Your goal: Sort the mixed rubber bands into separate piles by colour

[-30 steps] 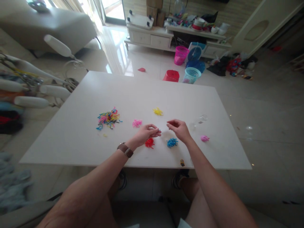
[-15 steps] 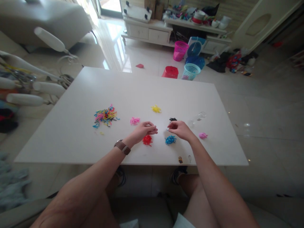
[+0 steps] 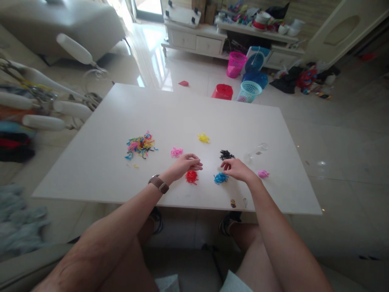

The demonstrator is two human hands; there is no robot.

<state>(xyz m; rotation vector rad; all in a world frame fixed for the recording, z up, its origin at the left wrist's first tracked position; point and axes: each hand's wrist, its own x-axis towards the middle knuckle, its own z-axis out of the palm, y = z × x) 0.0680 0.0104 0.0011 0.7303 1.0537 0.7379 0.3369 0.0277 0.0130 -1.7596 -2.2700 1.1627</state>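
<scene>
My left hand (image 3: 191,162) is above the red pile of small rubber-band-like strips (image 3: 191,177), its thumb and fingers pressed together. Whatever it may hold is too small to make out. Just above the blue pile (image 3: 220,178) is my right hand (image 3: 235,168), fingers bent and slightly apart, with nothing visible between them. The black pile (image 3: 226,154) lies right behind that hand. A pink pile (image 3: 176,152) sits left of my left hand, and a yellow pile (image 3: 204,138) lies farther back. At the left is a larger mixed-colour heap (image 3: 140,144).
The white table (image 3: 152,109) also bears a clear bottle-like container (image 3: 257,151), a pink-purple lump (image 3: 263,174) and two small items near the front edge, one a dark yellowish piece (image 3: 233,203). Beyond the table stand a red bin (image 3: 223,92) and a light-blue basket (image 3: 249,91).
My right hand has moved slightly toward the blue pile and its fingers have loosened; the small blue strip at its fingertips no longer shows. The black pile is more visible. The view has shifted slightly.
</scene>
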